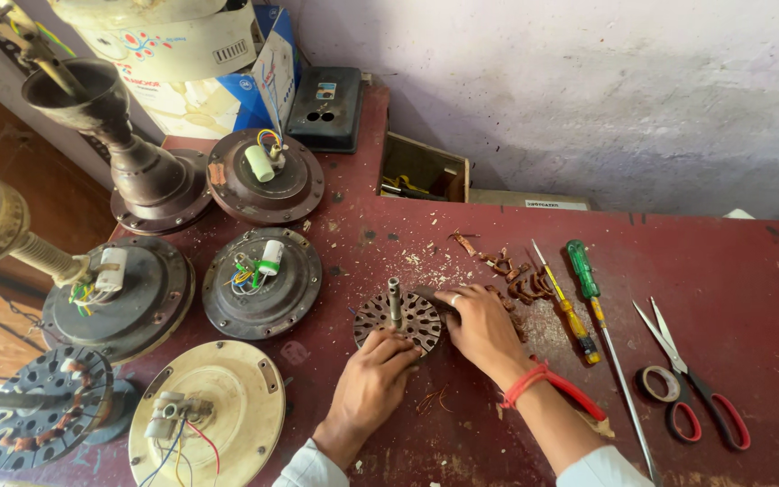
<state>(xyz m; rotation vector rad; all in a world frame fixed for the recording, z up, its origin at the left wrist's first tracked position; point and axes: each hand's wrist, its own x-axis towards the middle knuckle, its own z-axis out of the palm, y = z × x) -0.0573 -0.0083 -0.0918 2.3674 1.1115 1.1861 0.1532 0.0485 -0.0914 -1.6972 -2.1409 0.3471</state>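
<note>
fan motor housings point(261, 281): 6 | bare slotted stator cores point(398, 317): 1 | screwdrivers point(581, 271): 2, one green-handled, one yellow-handled point(568, 311) | scissors point(694, 383): 1 | tape rolls point(660, 384): 1 | hands: 2, left point(370, 386), right point(481, 326)

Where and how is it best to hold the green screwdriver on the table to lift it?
Probably by the green handle of the green screwdriver, coming from above with fingers across its sides. It lies flat, handle toward the wall, thin shaft toward the person. The yellow screwdriver lies close on its left, so pinch carefully.
</note>
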